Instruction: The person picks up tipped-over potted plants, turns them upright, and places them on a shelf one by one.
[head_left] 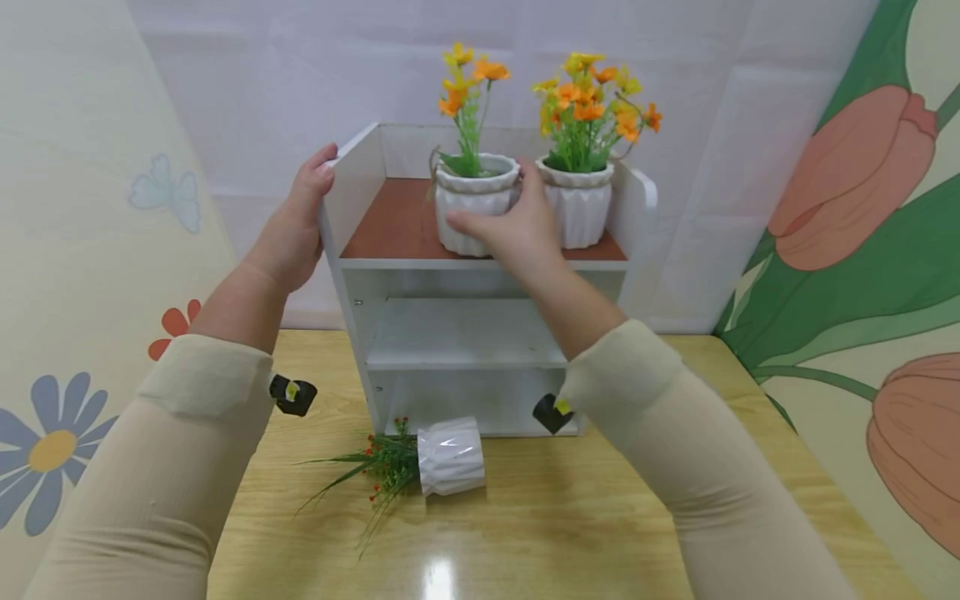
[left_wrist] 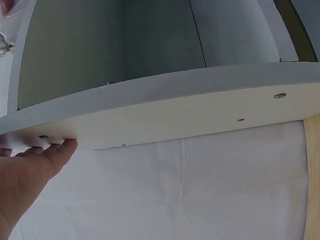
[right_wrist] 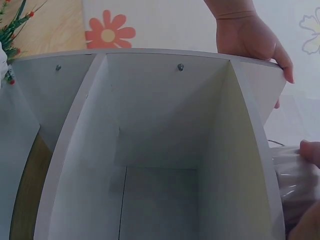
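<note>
A white ridged flowerpot (head_left: 474, 200) with yellow and orange artificial flowers stands on the brown top of a small white shelf unit (head_left: 465, 358). My right hand (head_left: 525, 221) grips this pot from the right, thumb across its front; its other fingers are mostly hidden. Just to the right is a similar flowerpot (head_left: 579, 208) with fuller flowers. My left hand (head_left: 296, 217) holds the upper edge of the unit's left side panel. In the left wrist view, the fingers (left_wrist: 62, 152) lie against that panel's outer face. The right wrist view shows the left thumb (right_wrist: 284, 65) over the edge.
A white faceted pot (head_left: 452, 457) with green leaves and red berries lies on its side on the wooden table (head_left: 525, 533), in front of the unit. Behind the unit hangs a white cloth (head_left: 300, 75). Flower-painted panels (head_left: 847, 208) flank the table.
</note>
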